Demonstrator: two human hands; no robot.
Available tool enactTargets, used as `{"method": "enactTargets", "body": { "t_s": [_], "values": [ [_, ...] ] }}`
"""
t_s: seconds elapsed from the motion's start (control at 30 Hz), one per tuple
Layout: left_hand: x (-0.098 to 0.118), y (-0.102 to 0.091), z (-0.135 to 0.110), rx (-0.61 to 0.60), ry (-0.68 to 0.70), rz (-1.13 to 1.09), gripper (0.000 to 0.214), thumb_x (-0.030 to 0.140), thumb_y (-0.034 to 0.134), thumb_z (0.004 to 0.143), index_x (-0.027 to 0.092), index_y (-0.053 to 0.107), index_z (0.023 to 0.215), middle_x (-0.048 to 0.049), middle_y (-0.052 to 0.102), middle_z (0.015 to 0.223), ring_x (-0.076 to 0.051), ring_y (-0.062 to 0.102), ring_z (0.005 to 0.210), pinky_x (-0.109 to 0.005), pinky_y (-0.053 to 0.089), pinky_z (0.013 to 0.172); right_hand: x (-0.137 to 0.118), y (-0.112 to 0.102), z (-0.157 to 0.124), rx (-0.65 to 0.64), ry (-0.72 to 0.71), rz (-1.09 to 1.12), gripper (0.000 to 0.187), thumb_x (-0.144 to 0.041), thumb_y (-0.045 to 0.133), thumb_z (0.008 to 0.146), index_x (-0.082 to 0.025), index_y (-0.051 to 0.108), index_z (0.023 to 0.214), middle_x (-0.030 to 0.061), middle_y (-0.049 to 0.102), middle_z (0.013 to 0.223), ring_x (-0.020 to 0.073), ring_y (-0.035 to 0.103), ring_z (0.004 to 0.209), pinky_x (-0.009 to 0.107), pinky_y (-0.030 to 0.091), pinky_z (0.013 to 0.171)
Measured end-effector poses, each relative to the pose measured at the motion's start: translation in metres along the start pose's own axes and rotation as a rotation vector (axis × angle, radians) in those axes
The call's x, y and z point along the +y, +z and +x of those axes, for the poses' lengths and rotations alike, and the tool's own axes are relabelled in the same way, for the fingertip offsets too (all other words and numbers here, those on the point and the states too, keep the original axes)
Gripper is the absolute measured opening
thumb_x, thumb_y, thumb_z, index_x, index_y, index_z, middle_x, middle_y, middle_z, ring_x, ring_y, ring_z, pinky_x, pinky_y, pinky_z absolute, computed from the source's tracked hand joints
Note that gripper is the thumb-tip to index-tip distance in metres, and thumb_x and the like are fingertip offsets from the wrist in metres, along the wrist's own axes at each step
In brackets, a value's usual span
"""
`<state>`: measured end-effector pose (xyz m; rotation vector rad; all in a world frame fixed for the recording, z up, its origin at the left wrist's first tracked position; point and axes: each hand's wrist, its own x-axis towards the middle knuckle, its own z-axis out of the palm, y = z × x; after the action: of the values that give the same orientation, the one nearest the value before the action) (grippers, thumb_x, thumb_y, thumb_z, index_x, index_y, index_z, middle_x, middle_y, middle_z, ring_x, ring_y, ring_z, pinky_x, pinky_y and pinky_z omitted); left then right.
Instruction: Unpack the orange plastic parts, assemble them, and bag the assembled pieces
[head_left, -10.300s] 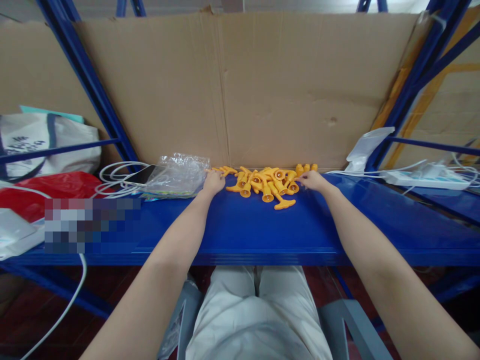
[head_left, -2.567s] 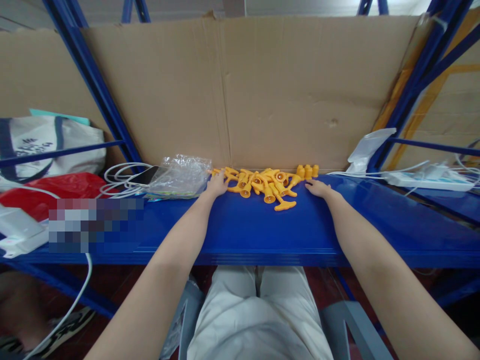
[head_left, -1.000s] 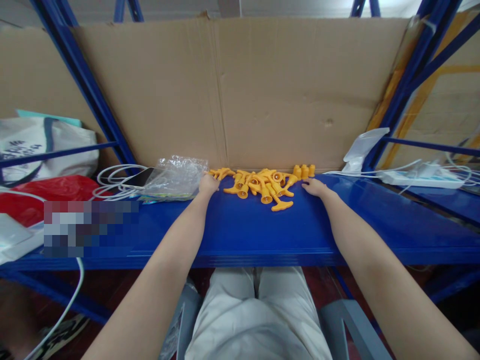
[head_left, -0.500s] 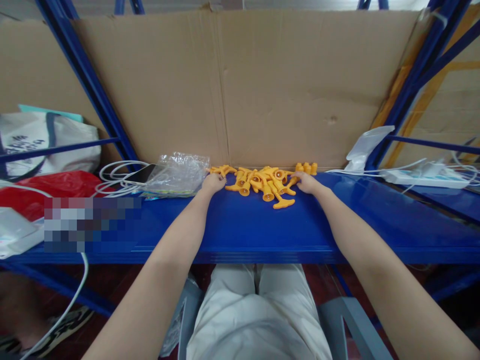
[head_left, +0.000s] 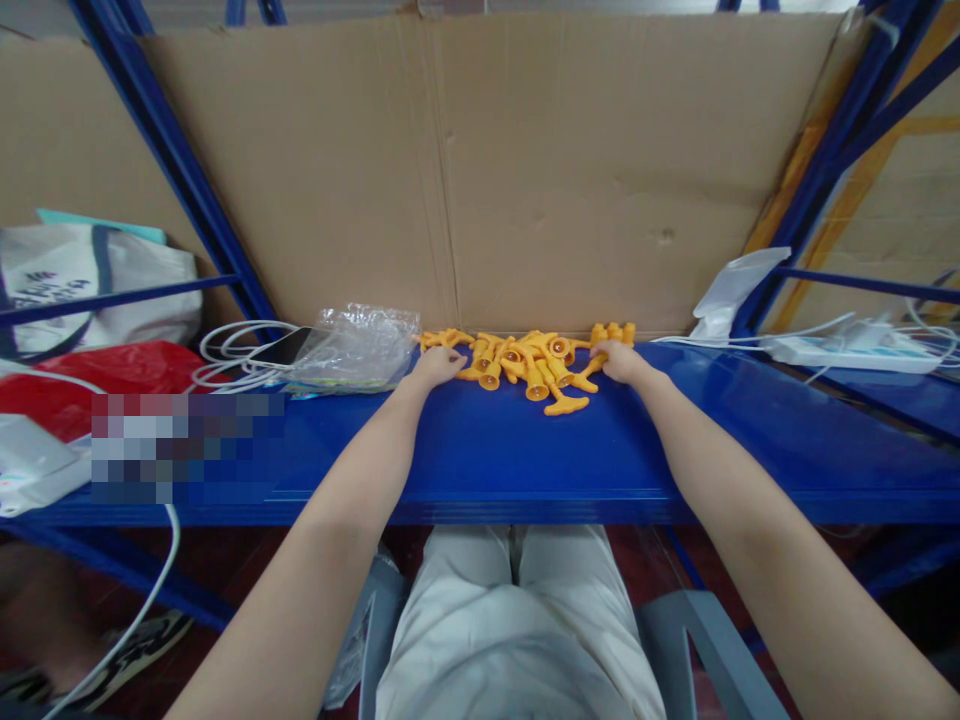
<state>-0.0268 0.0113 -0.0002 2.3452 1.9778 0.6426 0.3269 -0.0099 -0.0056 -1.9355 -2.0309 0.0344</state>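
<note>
A heap of yellow T-shaped plastic pieces with bell-like ends (head_left: 536, 372) lies on the blue shelf top (head_left: 525, 460). My left hand (head_left: 439, 367) is at the heap's left side, its fingers drawn together at the end of one piece; whether they grip it is hard to make out. Over on the right, the fingers of my right hand (head_left: 618, 361) are closed on a yellow T-shaped piece (head_left: 592, 368), which slants out toward the heap. Just behind that hand, several short yellow pieces (head_left: 612, 333) stand upright in a row.
Behind the heap rises a cardboard panel (head_left: 540, 180). Left of my left hand lie a clear plastic bag (head_left: 360, 345), a phone (head_left: 283, 347) and a coiled white cable (head_left: 232, 350). A white power strip (head_left: 855, 353) is at the right. Another person's shoe (head_left: 142, 650) shows below left.
My left hand has moved right, up to the left end of the heap. My right hand has shifted slightly right, and the piece at its fingers has moved with it.
</note>
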Motion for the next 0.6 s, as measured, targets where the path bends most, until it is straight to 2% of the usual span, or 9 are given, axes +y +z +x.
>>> {"method": "enactTargets", "body": {
  "t_s": [0.17, 0.3, 0.4, 0.47, 0.6],
  "values": [
    [-0.004, 0.002, 0.004, -0.027, -0.062, 0.096, 0.036, 0.036, 0.046, 0.097, 0.020, 0.078, 0.097, -0.0107, 0.077, 0.108, -0.027, 0.068, 0.113, -0.033, 0.052, 0.099, 0.002, 0.002, 0.001, -0.033, -0.025, -0.021, 0.064, -0.009, 0.049, 0.074, -0.017, 0.066, 0.134, 0.0115, 0.067, 0.135, 0.0332, 0.059, 0.127, 0.043, 0.045, 0.110],
    [-0.007, 0.004, 0.007, 0.016, -0.086, 0.104, 0.039, 0.037, 0.042, 0.098, 0.020, 0.074, 0.112, -0.0121, 0.072, 0.124, -0.028, 0.063, 0.124, -0.036, 0.048, 0.106, 0.003, -0.002, 0.000, -0.022, 0.024, -0.046, 0.058, -0.010, 0.050, 0.076, -0.019, 0.067, 0.131, 0.0146, 0.066, 0.134, 0.0363, 0.060, 0.125, 0.046, 0.048, 0.104],
    [-0.007, 0.007, 0.006, 0.034, -0.141, 0.103, 0.045, 0.039, 0.042, 0.098, 0.018, 0.066, 0.130, -0.0177, 0.060, 0.143, -0.034, 0.052, 0.138, -0.047, 0.045, 0.110, 0.005, -0.007, -0.002, 0.030, 0.038, -0.063, 0.054, -0.010, 0.049, 0.080, -0.020, 0.065, 0.130, 0.0156, 0.061, 0.140, 0.0369, 0.059, 0.126, 0.049, 0.049, 0.103],
    [-0.007, 0.008, 0.005, 0.030, -0.173, 0.100, 0.049, 0.042, 0.043, 0.098, 0.019, 0.061, 0.137, -0.0194, 0.055, 0.148, -0.038, 0.046, 0.142, -0.052, 0.043, 0.111, 0.006, -0.011, -0.005, 0.075, 0.049, -0.066, 0.051, -0.010, 0.048, 0.082, -0.021, 0.063, 0.129, 0.0155, 0.058, 0.143, 0.0360, 0.057, 0.128, 0.049, 0.048, 0.103],
    [-0.009, 0.008, 0.005, 0.029, -0.203, 0.081, 0.054, 0.042, 0.043, 0.097, 0.018, 0.053, 0.144, -0.0206, 0.052, 0.151, -0.038, 0.044, 0.143, -0.053, 0.041, 0.113, 0.008, -0.017, -0.010, 0.194, 0.098, -0.045, 0.044, -0.009, 0.045, 0.086, -0.021, 0.061, 0.125, 0.0162, 0.056, 0.140, 0.0334, 0.054, 0.128, 0.043, 0.048, 0.099]
  ]
}}
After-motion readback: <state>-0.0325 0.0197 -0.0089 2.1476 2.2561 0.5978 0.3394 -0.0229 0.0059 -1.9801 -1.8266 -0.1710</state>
